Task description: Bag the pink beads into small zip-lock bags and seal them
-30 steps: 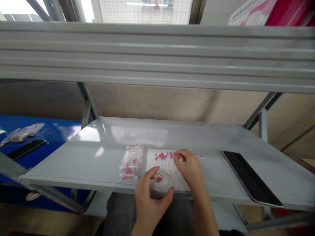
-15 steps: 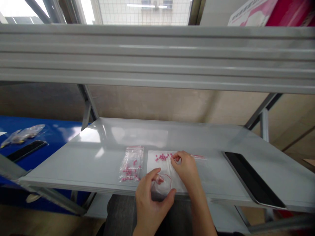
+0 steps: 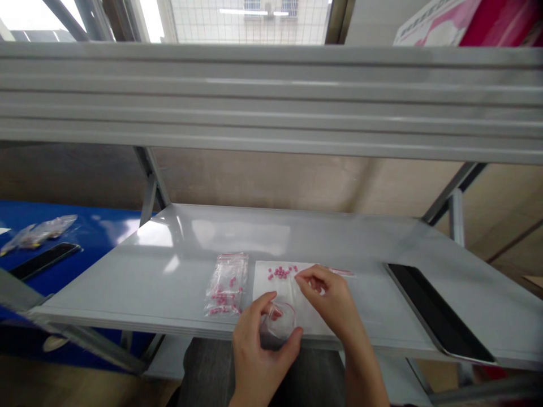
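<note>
Between the spread thumb and fingers of my left hand is a small clear zip bag, its pink-edged mouth held round and wide. My right hand hovers just above and right of the bag, thumb and index fingertip pinched together; whatever may be between them is too small to make out. Small pink beads lie loosely grouped on a white sheet, just left of my right fingertips. To the left, a stack of clear zip bags contains more pink beads.
A dark-screened tablet lies at the right of the grey table. Under my right hand, a flat clear bag with a pink strip shows partly. A thick grey shelf beam crosses above. On a blue surface at left rests a phone.
My right hand has drawn back slightly to the right and toward me, away from the beads, with its fingertips still pinched. My left hand and the bag have hardly moved.
</note>
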`<state>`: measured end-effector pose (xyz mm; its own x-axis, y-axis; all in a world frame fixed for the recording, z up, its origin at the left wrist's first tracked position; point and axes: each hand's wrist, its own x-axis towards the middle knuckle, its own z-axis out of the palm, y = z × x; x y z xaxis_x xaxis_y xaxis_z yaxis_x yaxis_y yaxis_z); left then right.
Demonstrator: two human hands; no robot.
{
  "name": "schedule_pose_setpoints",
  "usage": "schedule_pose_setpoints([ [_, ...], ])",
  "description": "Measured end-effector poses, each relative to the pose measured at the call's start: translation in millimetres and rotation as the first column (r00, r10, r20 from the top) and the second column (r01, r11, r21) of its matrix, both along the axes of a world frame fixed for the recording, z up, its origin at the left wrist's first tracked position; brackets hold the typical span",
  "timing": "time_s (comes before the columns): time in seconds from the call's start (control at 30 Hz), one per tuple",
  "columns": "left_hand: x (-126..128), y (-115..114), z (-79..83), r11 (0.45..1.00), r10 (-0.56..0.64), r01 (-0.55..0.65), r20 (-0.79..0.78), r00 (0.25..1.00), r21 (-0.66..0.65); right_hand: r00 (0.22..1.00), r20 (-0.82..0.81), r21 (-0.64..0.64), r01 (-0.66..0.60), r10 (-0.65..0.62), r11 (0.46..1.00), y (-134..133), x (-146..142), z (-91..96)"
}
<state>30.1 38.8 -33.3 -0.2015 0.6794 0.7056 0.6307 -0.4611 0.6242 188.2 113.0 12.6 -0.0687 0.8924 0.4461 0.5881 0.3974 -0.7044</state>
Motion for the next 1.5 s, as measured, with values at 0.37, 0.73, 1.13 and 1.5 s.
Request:
schedule_pose_setpoints([
  [0.37,1.5,2.6,-5.6,1.0,-0.006,0.006,0.004,1.0,0.019,0.968,0.145,0.026,0.201,-0.203,0.979,31.8,-9.2,-28.1],
  [0.73,4.6,3.5,-11.3,1.0,0.018,-0.018,0.038,0.999,0.012,0.986,-0.016,-0.07,-0.169,0.169,0.983,-0.5,-6.1,3.9],
  [1.13,9.5,5.2,-11.6,0.999,0.03,-0.033,0.067,0.997,0.039,1.0,0.029,-0.099,0.008,-0.006,0.995,24.2,-2.8,-11.2],
  [1.5,7.8,6.4,-14.9,0.999,0.013,-0.015,0.058,0.998,0.033,0.986,0.147,-0.033,0.081,-0.076,0.996,35.7,-13.9,-19.4],
])
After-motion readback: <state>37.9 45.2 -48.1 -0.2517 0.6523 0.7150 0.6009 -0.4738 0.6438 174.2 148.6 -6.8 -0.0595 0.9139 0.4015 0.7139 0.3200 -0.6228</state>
